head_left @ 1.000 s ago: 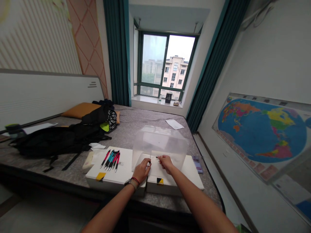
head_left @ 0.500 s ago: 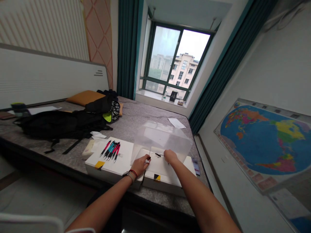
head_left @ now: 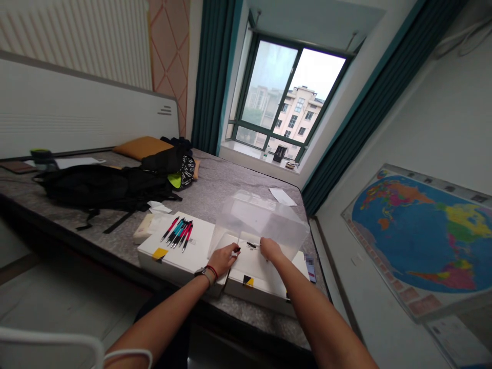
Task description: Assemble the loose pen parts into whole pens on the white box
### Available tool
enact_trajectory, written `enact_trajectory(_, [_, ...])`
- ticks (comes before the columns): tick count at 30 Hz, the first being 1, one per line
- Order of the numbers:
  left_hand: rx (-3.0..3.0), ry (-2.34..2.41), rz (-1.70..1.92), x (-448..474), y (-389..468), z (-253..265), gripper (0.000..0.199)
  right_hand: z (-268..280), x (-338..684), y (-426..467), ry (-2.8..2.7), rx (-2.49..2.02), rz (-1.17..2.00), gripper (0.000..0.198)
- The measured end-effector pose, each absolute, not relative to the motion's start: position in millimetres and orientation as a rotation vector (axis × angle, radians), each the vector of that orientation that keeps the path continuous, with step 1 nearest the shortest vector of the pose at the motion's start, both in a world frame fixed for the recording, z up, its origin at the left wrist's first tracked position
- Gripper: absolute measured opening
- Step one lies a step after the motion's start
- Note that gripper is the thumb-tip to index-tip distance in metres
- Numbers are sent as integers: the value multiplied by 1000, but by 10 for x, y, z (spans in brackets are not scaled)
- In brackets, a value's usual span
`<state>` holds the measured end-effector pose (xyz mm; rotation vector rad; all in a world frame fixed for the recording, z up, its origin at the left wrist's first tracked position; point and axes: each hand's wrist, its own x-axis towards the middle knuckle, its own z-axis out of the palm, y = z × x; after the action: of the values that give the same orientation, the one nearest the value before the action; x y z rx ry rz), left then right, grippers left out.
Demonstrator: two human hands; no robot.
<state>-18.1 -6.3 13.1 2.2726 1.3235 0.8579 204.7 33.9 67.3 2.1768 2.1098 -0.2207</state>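
Observation:
My left hand (head_left: 224,260) is closed over the right-hand white box (head_left: 246,269), with a small dark and white piece at its fingertips, too small to name. To its right, my right hand (head_left: 270,249) is closed inside the mouth of a clear plastic bin (head_left: 265,218); what its fingers pinch is hidden. Between the hands lie small black and silver parts (head_left: 251,245) that look like pen pieces. Several red, teal and black pens (head_left: 177,233) lie side by side on the left white box (head_left: 194,259).
Both boxes stand at the near edge of a grey mattress (head_left: 238,174). A tissue pack (head_left: 144,228) touches the left box. Further left lies a black backpack (head_left: 96,187). A phone (head_left: 310,269) is beside the right box, and a paper sheet (head_left: 282,197) lies behind the bin.
The view has shifted slightly, so the room sits a little further right. Both hands keep nearly the same place and closed pose.

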Motion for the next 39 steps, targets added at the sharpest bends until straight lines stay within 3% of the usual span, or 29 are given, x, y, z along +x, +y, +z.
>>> enact_trajectory(3, [2275,1316,870,-182,-65,148,22,671,1883,272,2368,2520,-651,18])
enact_trajectory(6, [2275,1314,857,-182,-68,169,23,626,1685,150,2391,2601,-1691,23])
enact_trajectory(8, [2274,1327,833,-183,-71,177,23,589,1577,60,2281,2464,-2210,27])
enact_trajectory(11, [2261,1346,812,-183,-73,180,23,546,1482,-35,2147,2323,-2563,29])
enact_trajectory(15, [2262,1334,817,-182,-73,179,23,512,1450,-65,2124,2278,-2628,30])
enact_trajectory(39, [2249,1336,807,-191,-103,253,22,508,1510,-83,2442,2282,-2261,31])
